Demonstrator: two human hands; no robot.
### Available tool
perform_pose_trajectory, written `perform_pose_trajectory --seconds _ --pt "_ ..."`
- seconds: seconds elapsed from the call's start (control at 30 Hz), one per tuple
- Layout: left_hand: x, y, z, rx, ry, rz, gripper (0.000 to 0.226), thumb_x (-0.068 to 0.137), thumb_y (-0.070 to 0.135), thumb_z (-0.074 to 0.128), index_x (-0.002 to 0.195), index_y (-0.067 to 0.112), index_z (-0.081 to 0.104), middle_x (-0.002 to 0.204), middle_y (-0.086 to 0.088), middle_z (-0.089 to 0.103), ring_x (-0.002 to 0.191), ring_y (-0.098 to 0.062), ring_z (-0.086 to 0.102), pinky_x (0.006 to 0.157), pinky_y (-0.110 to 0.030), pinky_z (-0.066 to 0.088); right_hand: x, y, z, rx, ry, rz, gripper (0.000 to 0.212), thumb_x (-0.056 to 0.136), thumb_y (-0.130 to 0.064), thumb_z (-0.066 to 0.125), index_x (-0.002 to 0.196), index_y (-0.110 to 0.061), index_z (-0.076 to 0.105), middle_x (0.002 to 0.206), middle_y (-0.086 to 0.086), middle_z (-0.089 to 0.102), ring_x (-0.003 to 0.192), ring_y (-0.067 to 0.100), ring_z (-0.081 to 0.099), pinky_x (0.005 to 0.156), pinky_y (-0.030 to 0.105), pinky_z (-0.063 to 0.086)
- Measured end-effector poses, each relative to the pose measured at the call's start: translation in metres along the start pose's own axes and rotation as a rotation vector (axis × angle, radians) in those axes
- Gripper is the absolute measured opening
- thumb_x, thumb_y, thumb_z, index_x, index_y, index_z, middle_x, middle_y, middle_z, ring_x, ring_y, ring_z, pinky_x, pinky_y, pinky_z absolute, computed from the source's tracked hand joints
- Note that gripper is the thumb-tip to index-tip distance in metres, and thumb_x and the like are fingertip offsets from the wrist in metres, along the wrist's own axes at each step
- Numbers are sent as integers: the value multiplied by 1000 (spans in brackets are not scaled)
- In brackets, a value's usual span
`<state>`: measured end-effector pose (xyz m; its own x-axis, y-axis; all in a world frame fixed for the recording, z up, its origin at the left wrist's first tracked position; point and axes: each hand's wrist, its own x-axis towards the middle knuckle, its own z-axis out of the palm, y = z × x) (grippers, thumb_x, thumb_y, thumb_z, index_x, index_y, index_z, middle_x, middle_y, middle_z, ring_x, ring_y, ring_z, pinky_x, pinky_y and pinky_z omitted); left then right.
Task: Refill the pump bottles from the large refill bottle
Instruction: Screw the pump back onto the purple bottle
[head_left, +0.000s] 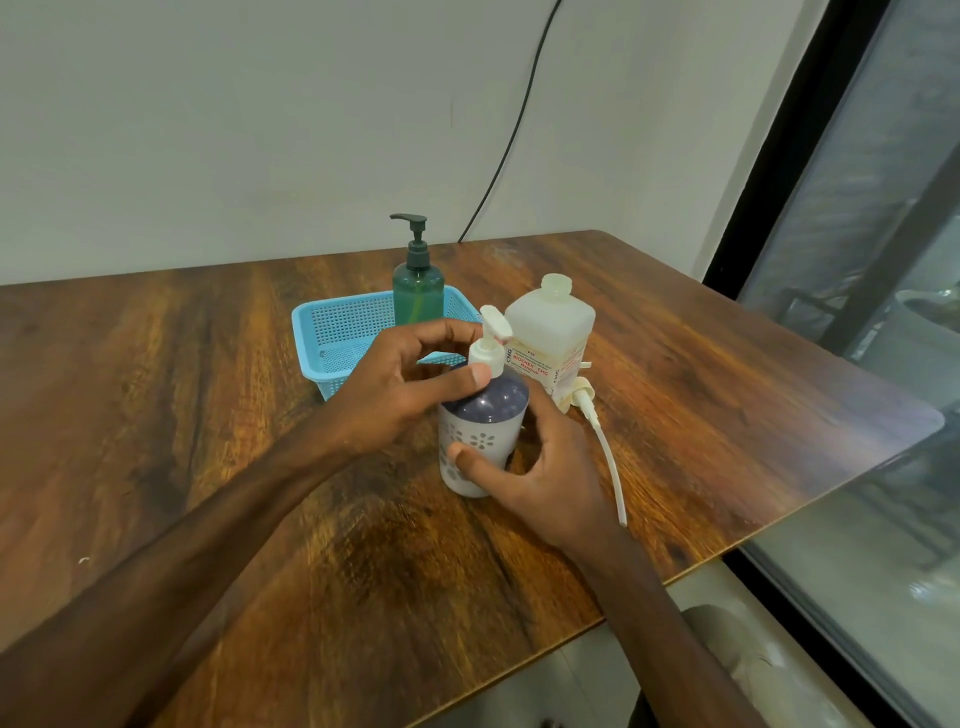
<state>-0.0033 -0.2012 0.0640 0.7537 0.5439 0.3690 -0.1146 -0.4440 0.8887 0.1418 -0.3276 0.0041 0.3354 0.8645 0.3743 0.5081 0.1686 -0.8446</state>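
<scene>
A purple and white pump bottle with a flower pattern stands at the table's middle. My right hand wraps its lower body. Thumb and fingers of my left hand pinch the collar of its white pump head. Just behind it stands the large translucent refill bottle with red print, its neck uncapped. A green pump bottle with a dark pump stands upright in the blue basket.
A loose white pump with a long dip tube lies on the wooden table right of the bottles. A black cable runs down the wall. The table's right edge borders a window.
</scene>
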Motion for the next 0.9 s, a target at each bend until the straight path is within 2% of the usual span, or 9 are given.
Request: perform_pose_trajectory --seconds 0.13,0.2,0.3,0.4,0.47,0.57,0.67,0.8,0.9 --pt "0 4 4 -107 -65 -64 35 103 -2 48 116 22 69 104 24 78 105 6 71 84 -9 52 0 0 2 6 23 -22 75 81 -38 85 144 -24 47 137 -16 60 126 2 57 99 23 53" --pt "-1 4 4 -142 -83 -87 39 103 -5 44 121 21 69 113 22 78 113 4 69 90 -11 51 0 -1 2 9 23 -23 76 80 -38 85 144 -23 47 137 -16 60 125 1 57 99 22 53" --pt "0 0 5 -84 -55 -76 38 100 19 61 138 18 64 131 11 72 125 -6 65 96 -20 54 -1 -1 1 9 9 -17 75 80 -40 85 144 -25 47 136 -18 60 124 0 57 99 20 52" --pt "0 -6 9 128 154 -15 55 81 53 80 129 33 62 122 14 71 114 -6 66 93 -25 58 -1 -2 1 -1 -2 -6 73 80 -42 84 142 -29 48 135 -20 61 123 -2 57 98 18 52" --pt "-2 -6 10 178 234 23 60 70 60 81 121 34 61 113 17 69 101 -5 65 88 -24 58 -1 -3 0 2 2 -7 71 80 -40 85 141 -30 48 133 -21 61 122 -4 57 96 14 50" --pt "-1 -6 7 139 235 37 56 71 53 85 117 34 61 104 21 72 95 -5 67 87 -29 60 -1 -3 -1 9 1 -12 72 80 -38 85 141 -31 47 133 -22 60 122 -5 57 94 11 48" --pt "-1 -7 4 92 200 65 52 81 36 82 126 25 60 116 11 77 109 -13 72 94 -38 60 -1 -3 0 23 -3 -5 74 81 -37 85 143 -29 47 134 -21 60 122 -5 56 94 10 48" --pt "-4 0 10 -74 54 34 47 90 7 58 137 12 55 124 -1 77 121 -17 70 96 -29 58 -1 -3 0 24 13 -37 75 81 -33 85 145 -24 47 135 -18 61 123 -1 58 97 15 50" --pt "-3 -2 16 138 105 67 50 89 39 70 136 27 56 128 13 71 124 -12 64 102 -40 55 0 -2 0 23 9 -46 73 82 -31 85 144 -24 48 134 -18 62 123 0 59 97 16 51"
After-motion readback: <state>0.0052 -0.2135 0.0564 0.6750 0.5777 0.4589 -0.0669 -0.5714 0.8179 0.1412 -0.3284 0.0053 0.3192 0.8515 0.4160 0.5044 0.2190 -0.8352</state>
